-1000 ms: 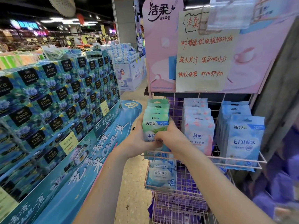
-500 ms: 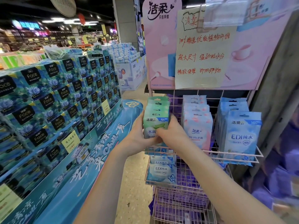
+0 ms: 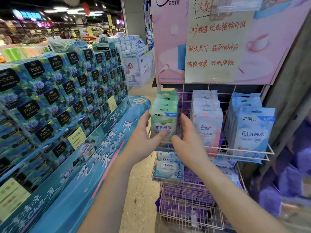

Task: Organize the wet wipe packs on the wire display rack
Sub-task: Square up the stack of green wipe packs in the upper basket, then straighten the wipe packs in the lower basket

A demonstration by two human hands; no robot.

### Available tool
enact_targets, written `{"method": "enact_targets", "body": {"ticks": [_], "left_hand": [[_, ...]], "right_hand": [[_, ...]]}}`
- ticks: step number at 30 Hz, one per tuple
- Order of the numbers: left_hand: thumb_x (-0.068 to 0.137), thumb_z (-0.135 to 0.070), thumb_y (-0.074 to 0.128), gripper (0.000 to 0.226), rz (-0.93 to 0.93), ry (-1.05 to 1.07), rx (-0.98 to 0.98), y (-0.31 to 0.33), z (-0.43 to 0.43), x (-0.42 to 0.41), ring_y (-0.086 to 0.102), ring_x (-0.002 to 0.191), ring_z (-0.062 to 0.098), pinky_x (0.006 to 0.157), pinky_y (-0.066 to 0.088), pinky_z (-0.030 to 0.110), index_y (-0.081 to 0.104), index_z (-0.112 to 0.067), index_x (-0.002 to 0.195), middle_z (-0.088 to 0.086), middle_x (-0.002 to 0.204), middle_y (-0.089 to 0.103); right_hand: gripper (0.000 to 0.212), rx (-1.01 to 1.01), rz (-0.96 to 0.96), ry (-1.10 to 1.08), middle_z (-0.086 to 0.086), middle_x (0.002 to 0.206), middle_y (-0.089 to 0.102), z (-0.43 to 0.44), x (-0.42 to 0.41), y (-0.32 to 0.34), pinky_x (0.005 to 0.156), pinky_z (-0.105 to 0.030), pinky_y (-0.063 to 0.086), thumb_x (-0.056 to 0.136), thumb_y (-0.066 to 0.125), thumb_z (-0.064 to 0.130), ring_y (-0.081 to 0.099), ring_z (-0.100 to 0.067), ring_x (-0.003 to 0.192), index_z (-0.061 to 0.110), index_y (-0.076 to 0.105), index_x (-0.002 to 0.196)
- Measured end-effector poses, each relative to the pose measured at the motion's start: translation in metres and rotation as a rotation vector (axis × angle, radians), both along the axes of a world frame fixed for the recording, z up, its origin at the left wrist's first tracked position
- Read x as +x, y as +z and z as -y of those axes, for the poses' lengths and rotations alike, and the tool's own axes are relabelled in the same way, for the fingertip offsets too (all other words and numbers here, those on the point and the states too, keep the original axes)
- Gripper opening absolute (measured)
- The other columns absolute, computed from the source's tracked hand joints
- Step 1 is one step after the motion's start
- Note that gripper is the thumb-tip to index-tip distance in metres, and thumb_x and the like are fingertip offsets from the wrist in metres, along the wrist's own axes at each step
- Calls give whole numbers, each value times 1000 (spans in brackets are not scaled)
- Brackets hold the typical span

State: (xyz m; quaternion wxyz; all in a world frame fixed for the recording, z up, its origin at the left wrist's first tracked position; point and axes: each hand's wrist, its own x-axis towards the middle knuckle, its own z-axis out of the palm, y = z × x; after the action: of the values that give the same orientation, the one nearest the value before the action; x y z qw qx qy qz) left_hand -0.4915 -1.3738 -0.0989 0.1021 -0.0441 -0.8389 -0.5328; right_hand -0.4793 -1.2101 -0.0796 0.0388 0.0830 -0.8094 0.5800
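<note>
Both hands (image 3: 143, 137) open, flanking green packs (image 3: 164, 121)

At frame centre, the left hand (image 3: 143, 140) and right hand (image 3: 188, 140) are flanking the green wet wipe packs (image 3: 164, 121), standing upright on the pink wire rack (image 3: 235, 149).

two hands (image 3: 143, 140) reach toward one pink wire rack (image 3: 235, 151). its top shelf holds three rows of packs: one green (image 3: 164, 120), one pink (image 3: 207, 125), one blue (image 3: 252, 130). pack counts per row can't be told. one handwritten sign (image 3: 217, 44) hangs above.
</note>
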Motion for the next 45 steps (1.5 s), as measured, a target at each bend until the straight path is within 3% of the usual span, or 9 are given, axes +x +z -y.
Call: {"method": "enact_targets", "body": {"ticks": [3,7,15,20,26,31,35,39,45], "left_hand": [[89,-19,80,79,70,-112,103,11,-1,-25,59,113,-18,93,52,12,30,-41,146,-27,131,59],[78,-12,87,87,136,-185,153,13,5,-54,68,119,11,93,57,27,35,-32,145,1,138,65],[80,-2,84,91,156,-190,185,4,7,-54,69,117,8,86,57,20,31,-26,150,0,136,65],[100,-13,61,77,73,-61,283,-10,9,-32,36,140,-3,109,37,27,19,-33,161,-21,156,34],[100,-6,42,28,144,380,510,-94,18,-17,70,105,18,90,49,33,63,-19,114,6,122,70],[96,-5,60,21,225,333,97,-153,-9,-7,67,100,19,70,47,7,61,-18,112,-1,107,69],[92,-31,65,40,234,197,-403,-178,-31,-12,55,122,25,104,46,40,59,-27,132,-1,133,59],[89,-40,64,57,214,107,-726,-183,-43,-19,29,147,26,123,14,45,51,-39,144,-4,164,29],[83,-43,69,65,235,99,-808,-175,-50,-21,25,145,28,121,11,46,49,-35,145,1,156,32]], "right_hand": [[61,-92,157,16,23,103,63,13,-30,18,82,-15,53,84,54,-9,60,8,91,37,42,121],[91,-224,242,98,-7,127,66,24,-49,19,97,-46,57,63,43,-11,65,-23,114,25,37,145],[108,-172,247,106,-7,134,62,27,-59,9,92,-39,57,55,46,0,64,-24,116,25,21,157],[80,-212,-84,19,31,127,52,13,-10,-12,100,-14,44,81,45,-14,52,18,116,25,36,150],[51,-116,-324,-26,4,115,71,-20,32,-115,98,-34,52,75,45,-8,65,-12,114,12,68,116],[40,48,147,-130,-7,125,67,-38,-3,-168,79,-8,49,94,54,-4,64,-12,105,12,59,130],[55,289,526,-100,-15,147,51,-35,-40,-179,69,-24,48,95,57,12,59,-24,106,9,41,148],[32,473,504,16,-8,116,64,-11,-55,-174,73,-24,47,97,53,11,57,-18,94,11,59,128],[46,647,453,-1,-8,138,60,-28,-52,-172,90,-33,54,99,51,16,62,-26,113,24,47,145]]}}
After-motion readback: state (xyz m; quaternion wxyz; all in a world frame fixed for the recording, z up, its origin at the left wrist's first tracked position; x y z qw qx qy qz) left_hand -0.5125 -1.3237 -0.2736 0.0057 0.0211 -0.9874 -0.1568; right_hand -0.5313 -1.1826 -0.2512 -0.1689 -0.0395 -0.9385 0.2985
